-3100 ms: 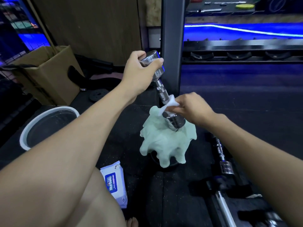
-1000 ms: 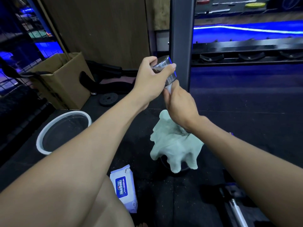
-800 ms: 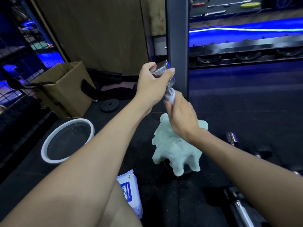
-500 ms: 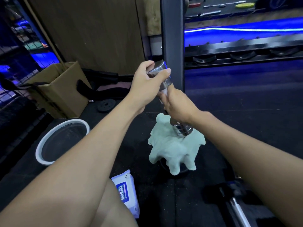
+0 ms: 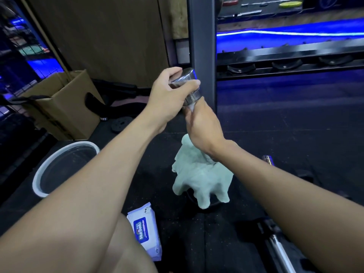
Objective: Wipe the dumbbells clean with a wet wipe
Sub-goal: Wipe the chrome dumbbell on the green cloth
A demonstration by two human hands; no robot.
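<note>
— Progress? Left hand [image 5: 167, 95] grips the chrome dumbbell [image 5: 187, 85] upright over the floor; right hand [image 5: 202, 127] clasps the wet wipe [image 5: 190, 109] round its handle.

— Likely midway — another dumbbell [image 5: 279, 247] waits.

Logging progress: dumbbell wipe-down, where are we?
Mid-job. In hand: left hand grips the chrome dumbbell by its top head; right hand wraps a wet wipe around the handle. Left: more chrome dumbbells on the floor. Nothing visibly finished.

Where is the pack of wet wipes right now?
The pack of wet wipes lies on the dark floor at bottom centre, beside the person's knee, nearer than the green cloth.
</note>
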